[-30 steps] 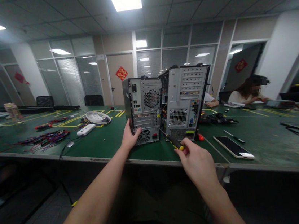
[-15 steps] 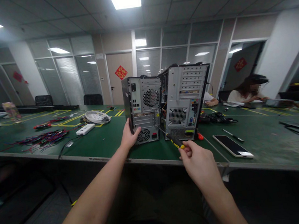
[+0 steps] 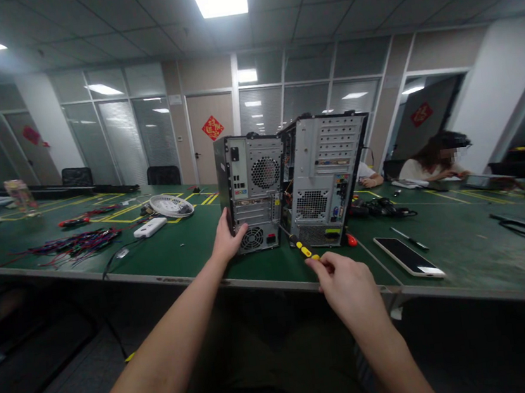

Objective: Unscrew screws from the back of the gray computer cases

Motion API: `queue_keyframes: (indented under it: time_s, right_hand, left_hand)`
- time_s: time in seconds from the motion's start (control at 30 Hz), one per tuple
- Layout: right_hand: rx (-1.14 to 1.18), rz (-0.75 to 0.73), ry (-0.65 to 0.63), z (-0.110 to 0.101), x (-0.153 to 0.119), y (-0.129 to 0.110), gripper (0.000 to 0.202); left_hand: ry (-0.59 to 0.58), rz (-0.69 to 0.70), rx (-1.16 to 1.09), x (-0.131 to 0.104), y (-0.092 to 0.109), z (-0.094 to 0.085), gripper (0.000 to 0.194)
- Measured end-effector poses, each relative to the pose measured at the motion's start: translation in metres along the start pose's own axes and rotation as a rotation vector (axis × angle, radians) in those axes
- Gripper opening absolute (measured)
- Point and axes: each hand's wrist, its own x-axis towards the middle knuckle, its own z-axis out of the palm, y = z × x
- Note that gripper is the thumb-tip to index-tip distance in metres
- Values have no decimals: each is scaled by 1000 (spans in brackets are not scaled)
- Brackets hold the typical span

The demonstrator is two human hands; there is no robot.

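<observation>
A smaller computer case (image 3: pixel 254 188) stands upright on the green table, its rear panel with fans and ports facing me. My left hand (image 3: pixel 227 238) grips its lower left edge, thumb on the rear panel and fingers along the dark side. In my right hand (image 3: pixel 346 275), the fingertips pinch the handle end of a yellow and black screwdriver (image 3: pixel 303 249). The shaft points up and left to the lower right edge of the smaller case; I cannot make out the tip's exact contact. Close on the right stands a taller computer case (image 3: pixel 311 181), rear side also toward me.
Right of the cases lie a red-ended tool (image 3: pixel 352 240), a phone (image 3: pixel 408 256), a pen (image 3: pixel 409 238) and black cables (image 3: pixel 383 206). Leftward are a white basket (image 3: pixel 171 206), a white power strip (image 3: pixel 150 227) and tangled wires (image 3: pixel 77 243). A person (image 3: pixel 433 159) sits at the far right.
The screwdriver handle has turned, showing more of its yellow side. My right hand's fingers have shifted slightly on the handle end. My left hand and both cases have stayed in place.
</observation>
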Motion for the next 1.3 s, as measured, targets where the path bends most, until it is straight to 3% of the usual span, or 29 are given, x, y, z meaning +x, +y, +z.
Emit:
queue_keyframes:
  time_s: [0.23, 0.43, 0.67, 0.83, 1.07, 1.3]
  right_hand:
    - [-69, -3, 14, 0, -1, 4, 20]
    - [-93, 7, 26, 0, 1, 3, 32]
    - [-106, 10, 6, 0, 0, 5, 21]
    - [-112, 1, 14, 0, 0, 3, 34]
    - [-109, 33, -12, 1, 0, 4, 18]
    - [-19, -12, 92, 3, 2, 11, 15]
  left_hand:
    - [1, -1, 4, 0, -1, 1, 90]
    - [-7, -16, 14, 0, 1, 0, 91]
    - [-4, -8, 4, 0, 1, 0, 91]
    - [5, -18, -4, 0, -1, 1, 91]
    - [0, -26, 8, 0, 0, 1, 92]
    - [11, -21, 5, 0, -3, 2, 93]
